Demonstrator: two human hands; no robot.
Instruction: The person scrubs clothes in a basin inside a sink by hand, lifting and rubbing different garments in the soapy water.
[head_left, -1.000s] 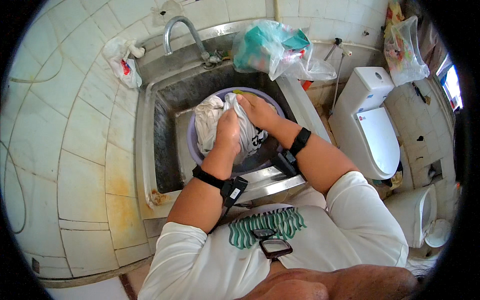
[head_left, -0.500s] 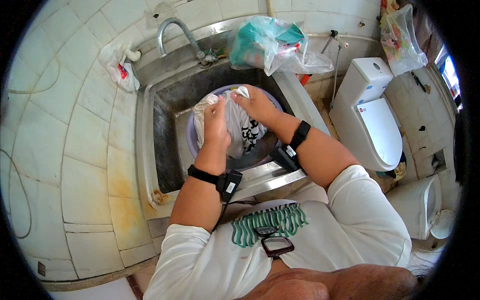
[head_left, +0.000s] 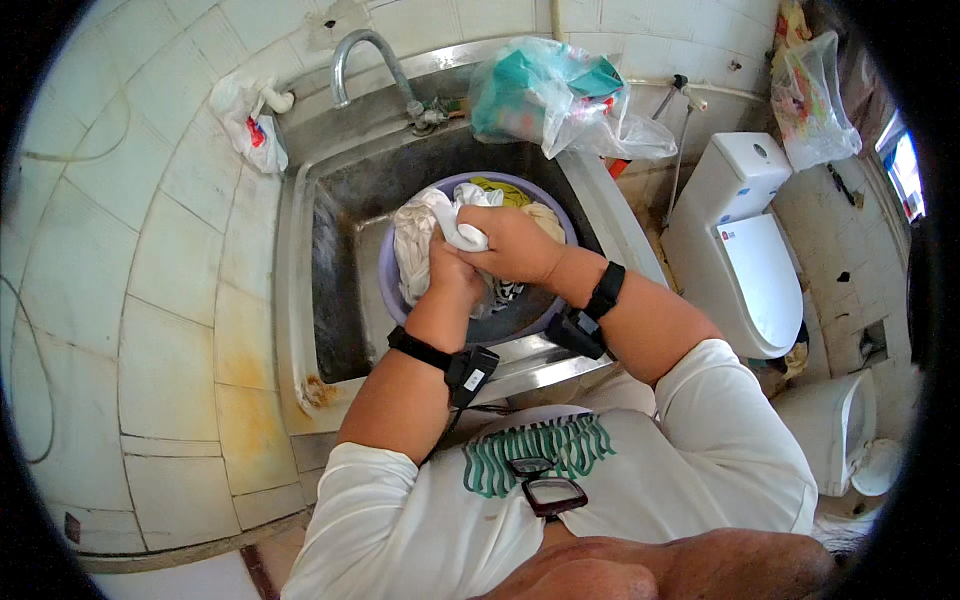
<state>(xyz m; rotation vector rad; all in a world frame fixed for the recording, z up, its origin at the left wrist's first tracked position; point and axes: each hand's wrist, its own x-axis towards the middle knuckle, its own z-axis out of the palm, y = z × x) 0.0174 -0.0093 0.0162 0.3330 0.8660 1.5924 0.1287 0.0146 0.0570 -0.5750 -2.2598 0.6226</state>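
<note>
A purple basin (head_left: 389,272) stands in the metal sink (head_left: 335,330), with wet laundry and some water in it. Over the basin, my left hand (head_left: 455,270) and my right hand (head_left: 513,243) are close together, both closed around a bunched white cloth (head_left: 462,232). A twisted end of it sticks out of my right fist. Off-white fabric (head_left: 412,240) lies in the basin left of my hands, and a yellow-green cloth (head_left: 505,190) is at its far side. Black-printed fabric (head_left: 507,294) shows below my right hand. My left fingers are partly hidden.
A curved faucet (head_left: 365,45) rises at the sink's back edge. Beside it, a plastic bag (head_left: 550,95) with green and red contents rests on the rim. A small white bag (head_left: 247,130) hangs on the left wall. A white toilet (head_left: 755,270) and a bin (head_left: 825,425) stand at right.
My hands have come together and nearer to me, bunching the white cloth between them. The yellow-green cloth in the basin now shows more. The view has shifted slightly.
</note>
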